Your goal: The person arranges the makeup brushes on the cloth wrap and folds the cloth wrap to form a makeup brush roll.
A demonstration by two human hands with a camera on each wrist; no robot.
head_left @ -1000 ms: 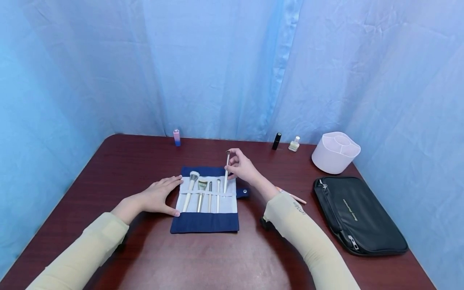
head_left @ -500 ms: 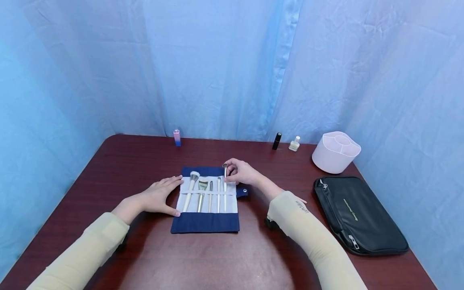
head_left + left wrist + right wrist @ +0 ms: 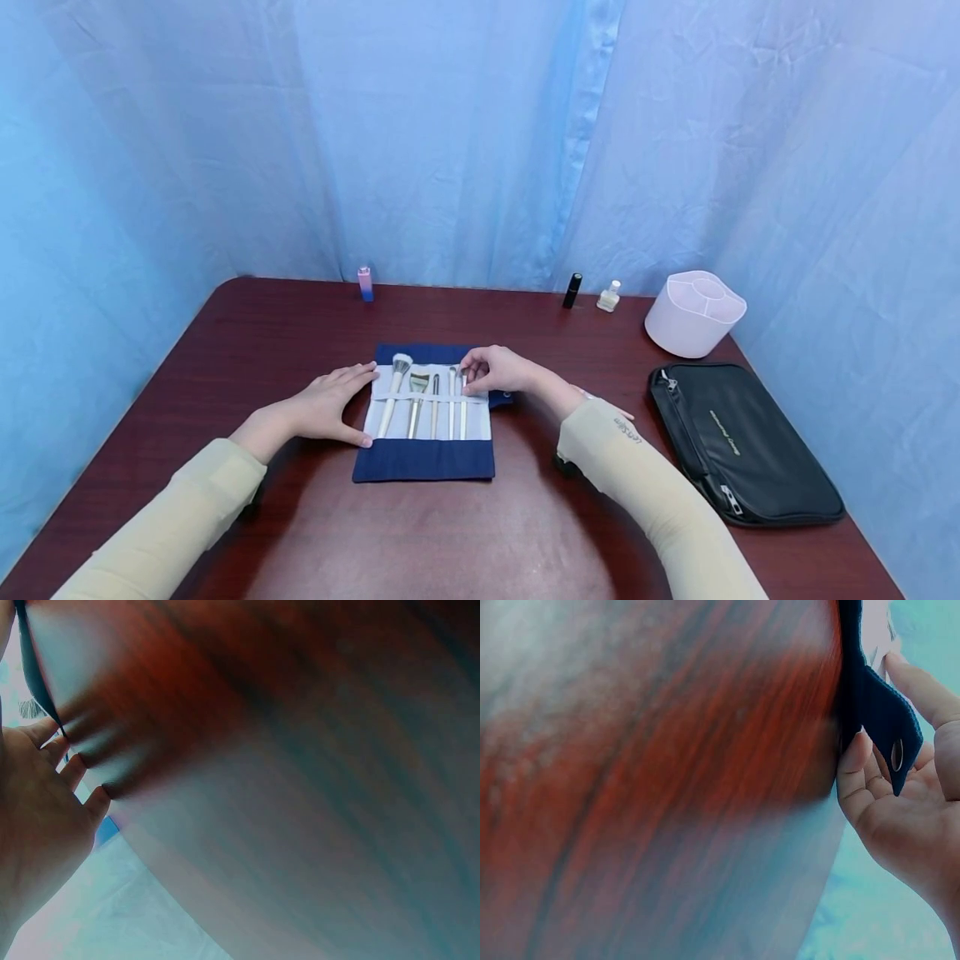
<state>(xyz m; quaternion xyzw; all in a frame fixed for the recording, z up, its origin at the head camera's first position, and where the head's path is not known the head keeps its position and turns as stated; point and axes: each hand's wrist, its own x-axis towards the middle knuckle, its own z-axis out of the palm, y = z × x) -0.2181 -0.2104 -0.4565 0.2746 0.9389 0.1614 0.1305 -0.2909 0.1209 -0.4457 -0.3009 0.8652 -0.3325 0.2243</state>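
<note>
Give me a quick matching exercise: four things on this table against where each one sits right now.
Things:
1. left hand
2. right hand
3. black bag
4. white pot

Places:
A. far right corner of the table
B. on the roll's left edge
C. near right, lying flat
D. at the roll's right end, by the rightmost brush

Pairs: 1-B, 2-D, 3-C, 4-A

The right hand (image 3: 501, 372) hides the rightmost brush (image 3: 463, 406) head.
</note>
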